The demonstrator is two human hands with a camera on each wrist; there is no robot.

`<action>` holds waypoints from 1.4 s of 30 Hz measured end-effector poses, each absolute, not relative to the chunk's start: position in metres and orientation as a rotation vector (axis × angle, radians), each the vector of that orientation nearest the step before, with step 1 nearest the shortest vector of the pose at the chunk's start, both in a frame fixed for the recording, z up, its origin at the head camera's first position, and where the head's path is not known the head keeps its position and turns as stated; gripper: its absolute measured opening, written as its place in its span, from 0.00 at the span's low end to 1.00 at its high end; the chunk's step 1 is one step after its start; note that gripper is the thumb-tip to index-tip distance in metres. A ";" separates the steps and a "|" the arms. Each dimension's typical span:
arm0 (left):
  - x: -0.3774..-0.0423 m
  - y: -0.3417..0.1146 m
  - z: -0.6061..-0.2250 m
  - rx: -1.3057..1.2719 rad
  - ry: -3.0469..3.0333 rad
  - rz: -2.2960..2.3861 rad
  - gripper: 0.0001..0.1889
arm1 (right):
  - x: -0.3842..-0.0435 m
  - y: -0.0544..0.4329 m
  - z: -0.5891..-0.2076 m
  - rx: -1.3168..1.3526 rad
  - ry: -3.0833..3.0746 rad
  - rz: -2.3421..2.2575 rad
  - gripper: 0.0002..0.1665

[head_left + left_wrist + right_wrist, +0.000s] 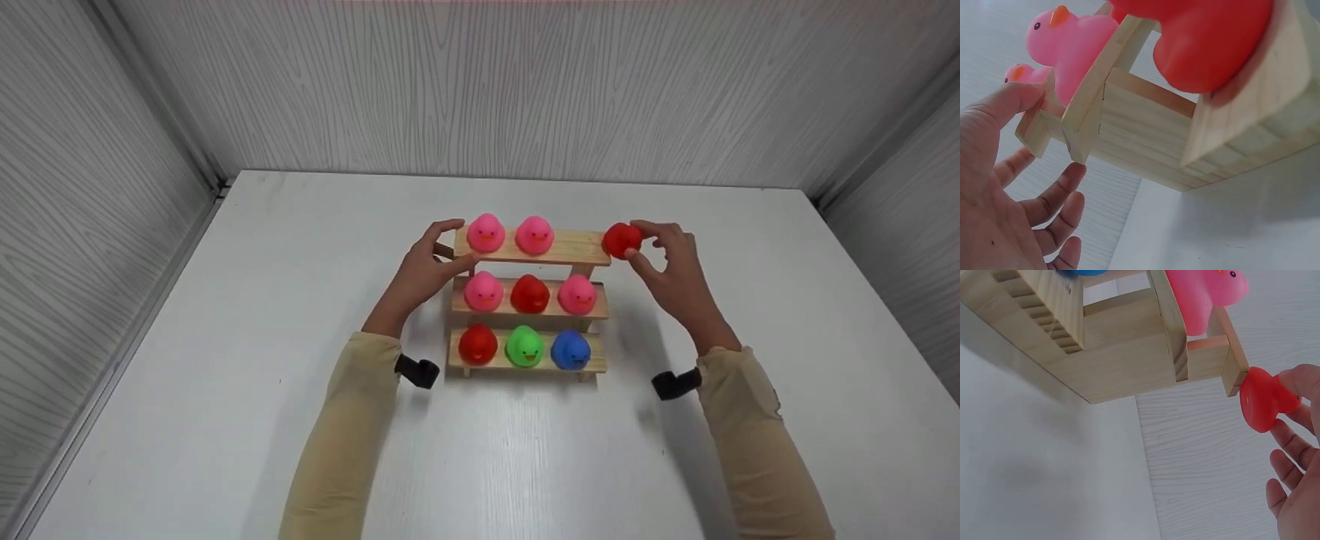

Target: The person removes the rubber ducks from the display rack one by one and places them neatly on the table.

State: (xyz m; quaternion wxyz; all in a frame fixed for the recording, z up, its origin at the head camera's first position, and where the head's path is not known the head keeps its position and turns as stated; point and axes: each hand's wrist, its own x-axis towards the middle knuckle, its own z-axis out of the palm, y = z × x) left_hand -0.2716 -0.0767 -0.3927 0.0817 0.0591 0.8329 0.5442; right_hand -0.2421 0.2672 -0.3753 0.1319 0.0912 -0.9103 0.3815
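A three-tier wooden display rack [577, 247] holds rubber ducks. My left hand [426, 270] grips the left end of its top tier, thumb at the front edge and index finger at the back. My right hand [671, 274] pinches a red rubber duck [1261, 399] between thumb and fingers, right at the top tier's right end. Two pink ducks [535, 235] sit on the top tier's left and middle. The middle tier carries a pink duck [484, 291], a red duck [530, 294] and another pink duck [577, 294].
On the bottom tier stand a red duck [478, 344], a green duck [524, 346] and a blue duck [571, 349]. The rack rests on a white table [262, 300], with grey wood-grain panels [487, 90] at the back and sides.
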 end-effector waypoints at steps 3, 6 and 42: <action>-0.272 -0.077 -0.392 0.172 2.492 1.627 0.35 | -0.242 0.273 -0.377 0.244 -2.652 1.106 0.29; -0.272 -0.078 -0.392 0.164 2.484 1.626 0.35 | -0.241 0.279 -0.379 0.249 -2.656 1.096 0.28; -0.272 -0.078 -0.393 0.160 2.441 1.648 0.36 | -0.240 0.301 -0.414 0.254 -2.732 1.105 0.27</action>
